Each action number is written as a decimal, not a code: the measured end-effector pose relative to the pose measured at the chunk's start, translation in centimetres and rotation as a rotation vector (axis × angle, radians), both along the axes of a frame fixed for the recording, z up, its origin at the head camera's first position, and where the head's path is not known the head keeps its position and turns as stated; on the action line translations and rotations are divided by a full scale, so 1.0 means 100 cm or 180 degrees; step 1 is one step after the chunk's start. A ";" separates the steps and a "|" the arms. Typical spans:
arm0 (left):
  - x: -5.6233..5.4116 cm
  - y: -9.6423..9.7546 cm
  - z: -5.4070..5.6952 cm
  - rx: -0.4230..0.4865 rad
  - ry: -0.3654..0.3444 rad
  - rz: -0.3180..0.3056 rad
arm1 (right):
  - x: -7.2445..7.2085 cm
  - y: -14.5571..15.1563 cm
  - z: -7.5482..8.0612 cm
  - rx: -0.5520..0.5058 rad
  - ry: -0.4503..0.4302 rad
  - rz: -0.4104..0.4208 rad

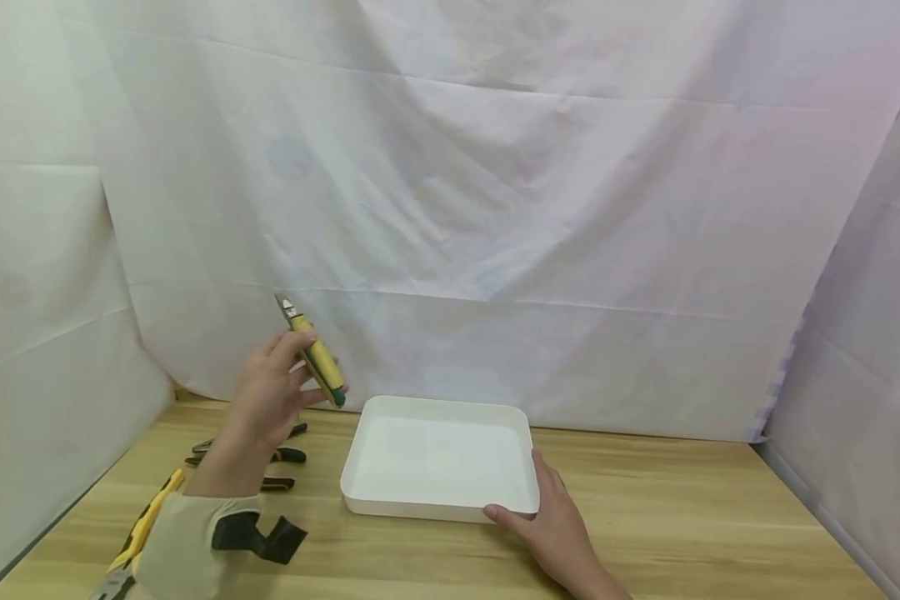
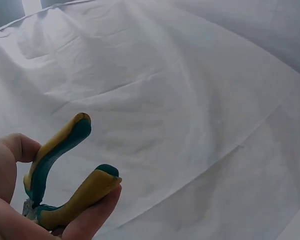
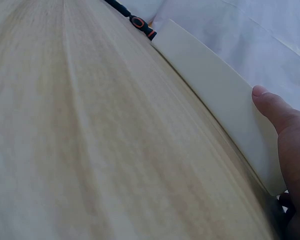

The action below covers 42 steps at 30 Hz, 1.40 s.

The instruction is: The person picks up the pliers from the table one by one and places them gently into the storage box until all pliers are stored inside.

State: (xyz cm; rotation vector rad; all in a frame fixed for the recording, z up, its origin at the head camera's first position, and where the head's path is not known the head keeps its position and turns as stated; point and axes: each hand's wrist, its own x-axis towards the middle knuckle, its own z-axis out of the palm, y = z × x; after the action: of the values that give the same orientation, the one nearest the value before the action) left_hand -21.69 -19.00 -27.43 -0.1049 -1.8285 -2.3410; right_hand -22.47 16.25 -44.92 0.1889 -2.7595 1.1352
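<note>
Raised above the left part of the table, my left hand [image 1: 266, 392] holds a pair of pliers [image 1: 322, 360] by its yellow-and-green handles. Its small metal head points up and to the left. In the left wrist view the handles [image 2: 87, 197] stand spread apart, between the thumb and the fingers. My right hand [image 1: 558, 533] grips the front right corner of a white rectangular tray [image 1: 420, 507], thumb against the front wall and fingers along the right side. From the right wrist, the thumb [image 3: 272, 107] reaches the tray's rim.
Left of the tray lie several hand tools, among them pliers with a black handle [image 1: 291, 456], partly hidden by my left forearm. A yellow-and-black tool [image 1: 146, 521] lies nearer the left edge. White cloth [image 1: 457, 208] hangs behind the wooden table [image 1: 667, 508].
</note>
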 end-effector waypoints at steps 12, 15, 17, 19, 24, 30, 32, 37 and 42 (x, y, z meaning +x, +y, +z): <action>-0.008 0.035 -0.009 -0.0652 -0.0315 0.0034 | -0.001 0.005 0.001 0.0004 -0.0014 0.0016; -0.010 0.043 -0.013 -0.0708 -0.0344 0.0070 | -0.001 0.006 0.002 0.0012 0.0014 0.0032; -0.013 0.046 -0.014 -0.0713 -0.0321 0.0022 | -0.001 0.007 0.002 0.0020 0.0011 0.0014; -0.015 0.049 -0.016 -0.0743 -0.0312 -0.0035 | -0.001 0.008 0.002 0.0023 0.0006 -0.0004; -0.020 0.053 -0.022 -0.0847 -0.0367 -0.0031 | -0.001 0.008 0.002 0.0018 0.0007 -0.0012; -0.024 0.057 -0.031 -0.1075 -0.0451 0.0017 | -0.001 0.007 0.004 -0.0006 0.0000 -0.0010; -0.026 0.059 -0.033 -0.1142 -0.0450 0.0007 | -0.001 0.007 0.004 -0.0009 -0.0010 -0.0015; -0.027 0.061 -0.039 -0.1154 -0.0436 -0.0038 | -0.002 0.005 0.004 -0.0026 -0.0010 -0.0008; -0.028 0.063 -0.044 -0.1243 -0.0449 -0.0051 | -0.002 0.003 0.004 -0.0033 -0.0011 -0.0009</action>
State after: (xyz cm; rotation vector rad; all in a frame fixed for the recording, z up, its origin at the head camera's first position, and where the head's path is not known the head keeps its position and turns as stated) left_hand -24.53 -12.75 -31.79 -0.0024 -2.3403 -2.0148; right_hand -22.70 16.51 -44.56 0.1818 -2.7553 1.1499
